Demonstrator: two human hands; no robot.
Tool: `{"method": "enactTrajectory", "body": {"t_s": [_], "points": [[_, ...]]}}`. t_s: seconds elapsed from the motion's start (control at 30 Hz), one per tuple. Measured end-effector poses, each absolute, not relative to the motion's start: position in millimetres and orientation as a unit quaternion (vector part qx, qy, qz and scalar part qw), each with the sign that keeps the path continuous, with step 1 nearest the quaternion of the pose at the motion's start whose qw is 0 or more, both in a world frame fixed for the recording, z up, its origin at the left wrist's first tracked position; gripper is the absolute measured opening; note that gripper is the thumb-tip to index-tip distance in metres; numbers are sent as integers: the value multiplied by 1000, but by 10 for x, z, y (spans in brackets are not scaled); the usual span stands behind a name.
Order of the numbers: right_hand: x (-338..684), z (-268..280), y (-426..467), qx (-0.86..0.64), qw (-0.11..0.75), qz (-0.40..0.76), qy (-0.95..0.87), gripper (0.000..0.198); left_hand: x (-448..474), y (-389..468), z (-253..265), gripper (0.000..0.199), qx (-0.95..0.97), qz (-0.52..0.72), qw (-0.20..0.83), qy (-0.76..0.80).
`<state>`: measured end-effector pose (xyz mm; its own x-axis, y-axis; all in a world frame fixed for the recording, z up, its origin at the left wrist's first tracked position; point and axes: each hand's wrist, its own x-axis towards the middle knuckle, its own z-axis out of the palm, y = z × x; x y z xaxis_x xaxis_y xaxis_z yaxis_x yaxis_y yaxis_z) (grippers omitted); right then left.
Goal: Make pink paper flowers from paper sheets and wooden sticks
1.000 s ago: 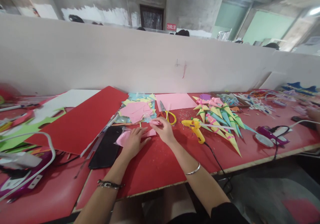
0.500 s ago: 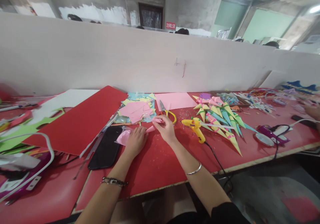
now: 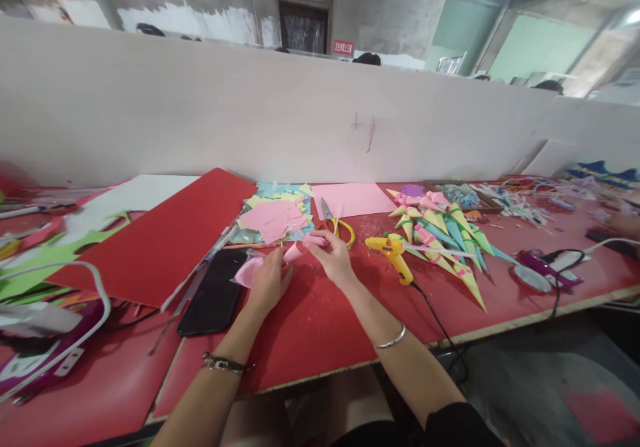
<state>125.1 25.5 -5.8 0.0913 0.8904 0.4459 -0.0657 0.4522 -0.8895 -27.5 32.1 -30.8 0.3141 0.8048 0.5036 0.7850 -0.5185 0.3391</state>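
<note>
A small pink paper cone point(image 3: 293, 252) lies between my two hands, just above the table. My left hand point(image 3: 269, 280) is closed at its left end; the fingertips are partly hidden. The fingers of my right hand point(image 3: 333, 258) pinch a soft-looking pink piece point(image 3: 316, 240) at the cone's other end. Whether piece and cone are joined I cannot tell. Beside my left hand sits a clear bag with pink material point(image 3: 249, 274). Scissors with yellow handles point(image 3: 345, 232) lie behind my right hand. To its right rests a yellow glue gun point(image 3: 393, 254) with a glue stick in it.
A pile of decorated paper cones point(image 3: 445, 227) lies right of the glue gun. Cut paper pieces point(image 3: 275, 220), a pink sheet point(image 3: 353, 199) and a red board point(image 3: 165, 247) lie behind and left. A black phone point(image 3: 213, 297) is near my left forearm. Purple power strips point(image 3: 567, 277) lie toward the sides.
My left hand has turned and lifted from lying flat near the bag, its fingers now curled at the cone. The cone has tilted up and shifted slightly left.
</note>
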Motion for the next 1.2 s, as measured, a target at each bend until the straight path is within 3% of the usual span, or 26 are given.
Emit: {"method": "enactTrajectory", "body": {"t_s": [0.17,0.4,1.2], "points": [[1243,-43,240,-354,625,368,-591,15,-265,311,-294,20,808,326,23,491],[1235,-54,248,-348,611,269,-658,10,-277,304,-268,22,800,340,24,494],[1266,-18,202,-328,568,251,-712,10,-342,293,-217,22,808,301,-21,506]]}}
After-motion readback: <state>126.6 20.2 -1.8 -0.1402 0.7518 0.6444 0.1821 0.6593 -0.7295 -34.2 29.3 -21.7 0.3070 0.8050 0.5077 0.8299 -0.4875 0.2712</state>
